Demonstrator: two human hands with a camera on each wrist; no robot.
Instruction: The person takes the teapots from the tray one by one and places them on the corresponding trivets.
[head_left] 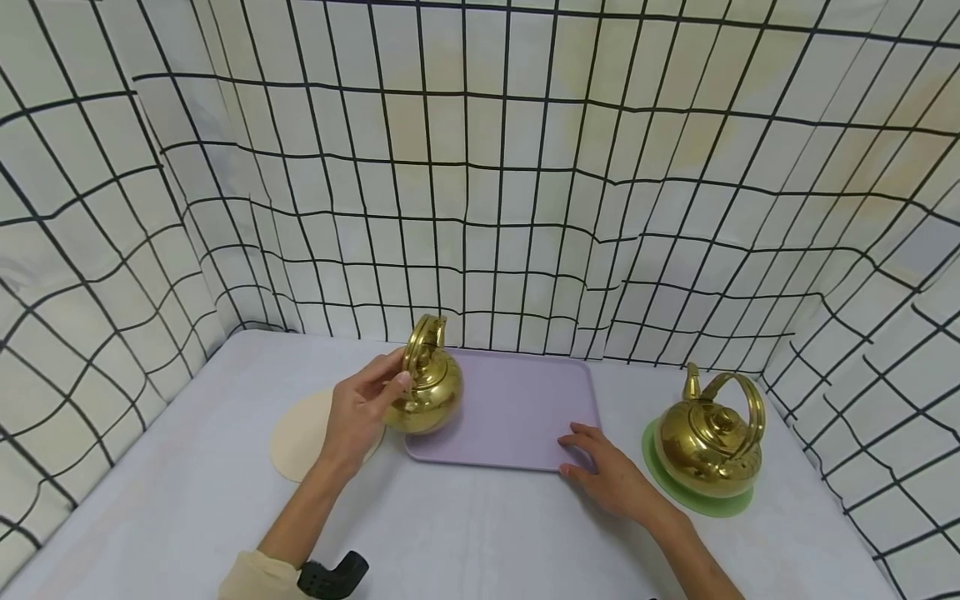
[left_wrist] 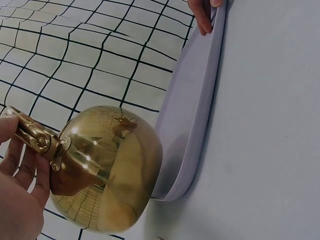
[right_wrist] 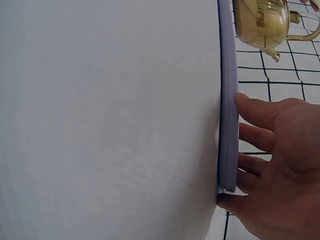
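Note:
A brass kettle (head_left: pixel 427 396) hangs by its arched handle from my left hand (head_left: pixel 360 408), whose thumb and fingers grip that handle. In the head view it overlaps the left end of a lilac tray (head_left: pixel 517 408). The left wrist view shows the kettle's rounded body (left_wrist: pixel 107 170) beside the tray's near corner. My right hand (head_left: pixel 603 475) rests at the tray's front right corner, fingers spread and touching the rim (right_wrist: pixel 228 125). A second brass kettle (head_left: pixel 705 450) stands upright to the right of that hand, on a green round mat (head_left: pixel 720 505).
A cream round mat (head_left: pixel 296 437) lies on the white tabletop (head_left: pixel 480 533) at the left, partly hidden by my left hand. White cloth with a black grid (head_left: pixel 495 192) walls in the back and both sides. A black wrist device (head_left: pixel 333 577) sits by my left sleeve.

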